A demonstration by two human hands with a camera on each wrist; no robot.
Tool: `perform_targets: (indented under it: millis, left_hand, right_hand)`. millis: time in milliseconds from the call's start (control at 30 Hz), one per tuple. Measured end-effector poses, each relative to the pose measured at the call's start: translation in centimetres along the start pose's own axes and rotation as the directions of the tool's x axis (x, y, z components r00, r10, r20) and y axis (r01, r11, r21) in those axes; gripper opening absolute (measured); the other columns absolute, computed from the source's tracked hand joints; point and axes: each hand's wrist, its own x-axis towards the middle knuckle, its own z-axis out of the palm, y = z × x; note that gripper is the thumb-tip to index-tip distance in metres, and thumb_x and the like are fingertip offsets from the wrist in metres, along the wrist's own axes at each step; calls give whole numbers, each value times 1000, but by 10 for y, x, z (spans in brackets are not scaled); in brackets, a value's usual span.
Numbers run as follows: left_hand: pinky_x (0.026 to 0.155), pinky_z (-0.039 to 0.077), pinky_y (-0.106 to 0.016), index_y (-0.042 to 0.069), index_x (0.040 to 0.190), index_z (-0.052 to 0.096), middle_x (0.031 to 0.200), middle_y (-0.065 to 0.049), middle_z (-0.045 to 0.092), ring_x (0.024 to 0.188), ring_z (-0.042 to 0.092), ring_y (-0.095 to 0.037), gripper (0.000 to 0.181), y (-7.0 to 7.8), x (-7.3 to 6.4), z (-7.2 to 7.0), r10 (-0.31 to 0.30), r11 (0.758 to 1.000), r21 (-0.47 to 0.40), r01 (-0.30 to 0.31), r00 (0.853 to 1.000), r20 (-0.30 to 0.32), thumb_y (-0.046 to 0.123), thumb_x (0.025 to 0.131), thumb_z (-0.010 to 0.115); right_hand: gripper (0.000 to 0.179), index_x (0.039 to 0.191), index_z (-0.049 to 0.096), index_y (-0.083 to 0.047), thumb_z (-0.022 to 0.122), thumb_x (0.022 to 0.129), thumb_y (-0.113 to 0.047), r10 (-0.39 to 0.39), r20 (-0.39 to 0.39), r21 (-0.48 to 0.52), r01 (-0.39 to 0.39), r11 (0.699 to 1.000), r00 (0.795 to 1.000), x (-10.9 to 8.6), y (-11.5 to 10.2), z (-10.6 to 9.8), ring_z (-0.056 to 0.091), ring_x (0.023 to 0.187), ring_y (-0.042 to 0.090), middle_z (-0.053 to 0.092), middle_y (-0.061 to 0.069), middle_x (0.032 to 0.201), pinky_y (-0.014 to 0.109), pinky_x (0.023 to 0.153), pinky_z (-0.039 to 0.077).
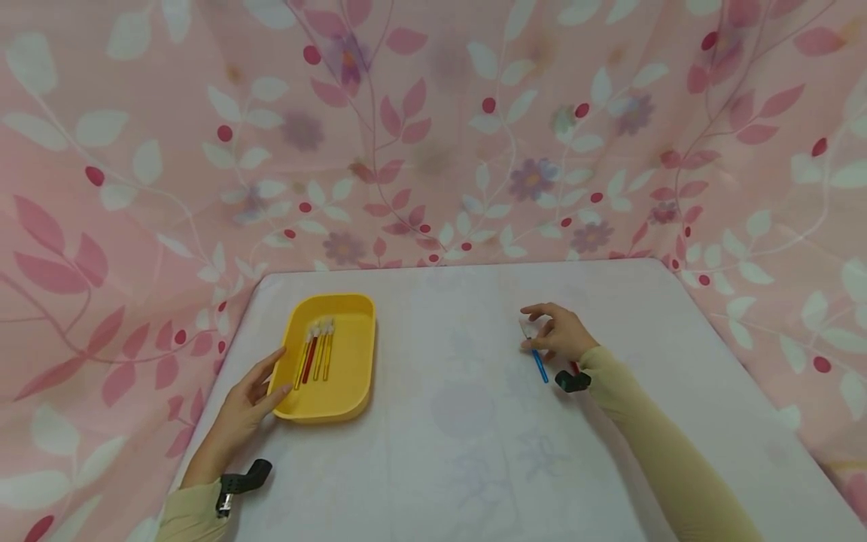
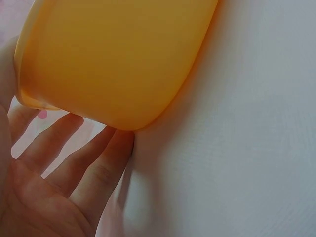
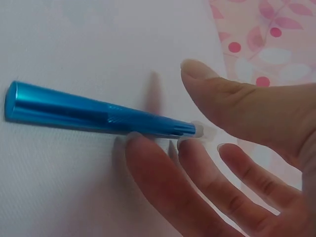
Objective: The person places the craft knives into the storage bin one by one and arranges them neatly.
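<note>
White table (image 1: 433, 467), floral drapes (image 1: 433, 150) — left hand (image 1: 240, 406) clasped on tray (image 1: 354, 354), right (image 1: 564, 333) loose by rod (image 3: 89, 109)

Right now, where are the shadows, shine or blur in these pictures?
Head view: a soft shadow on the white cloth beside the right sleeve; left wrist view: a broad, fuzzy-edged shadow alongside the yellow tray; right wrist view: a bright sheen along the blue handle, and its pale tip looks hazy.

Head view: a red item (image 1: 575, 367) is largely hidden by the right hand (image 1: 562, 333) and wrist camera (image 1: 573, 382); shape indeterminable. Left wrist view: the top edge cuts off the yellow tray (image 2: 123, 59), its interior hidden. Right wrist view: the blue stick's (image 3: 69, 107) pale tip (image 3: 199, 130) is blurred
</note>
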Motion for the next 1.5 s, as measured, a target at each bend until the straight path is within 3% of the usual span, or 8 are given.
perform_targets:
  millis: [367, 733, 1100, 1300, 1500]
  left_hand:
    - [97, 46, -7, 27, 176, 28, 179, -20, 22, 154, 37, -56, 80, -2, 1, 1, 17, 1000, 1, -17, 1000, 3, 34, 109, 72]
    - [97, 47, -7, 28, 176, 28, 179, -20, 23, 153, 39, -56, 80, 1, 0, 0, 2, 1000, 4, -2, 1000, 2, 34, 109, 72]
    - [98, 47, -8, 33, 176, 27, 180, -18, 22, 154, 38, -56, 81, 0, 0, 0, -22, 1000, 16, 22, 1000, 6, 37, 108, 72]
    - [98, 47, -9, 36, 176, 25, 180, -17, 22, 153, 39, -56, 81, -4, 0, -1, -34, 999, 19, 34, 999, 7, 38, 109, 71]
    - [97, 47, -9, 36, 176, 25, 180, -17, 22, 154, 38, -55, 81, -4, -1, 0, -42, 999, 17, 42, 999, 5, 39, 109, 71]
  right_hand:
    - [74, 154, 58, -1, 92, 88, -2, 6, 44, -71, -3, 997, 999, 4, 9, 4, 67, 63, 26, 55, 25, 138, 37, 59, 64]
    - [64, 151, 61, 1, 89, 94, -9, -74, 130, -210, 100, 973, 989, 10, 14, 0, 62, 75, 21, 53, 25, 133, 30, 61, 59]
    - [63, 151, 60, 3, 87, 95, -8, -76, 163, -209, 110, 972, 984, 11, 5, -2, 64, 73, 21, 53, 24, 132, 33, 62, 60]
    - [59, 151, 61, 3, 85, 97, -8, -59, 192, -235, 105, 966, 980, 14, 0, -2, 62, 87, 22, 51, 23, 134, 34, 76, 56]
    - [59, 152, 59, 5, 82, 99, -7, -84, 208, -260, 138, 956, 974, 16, 0, -2, 63, 87, 21, 51, 22, 132, 31, 74, 56]
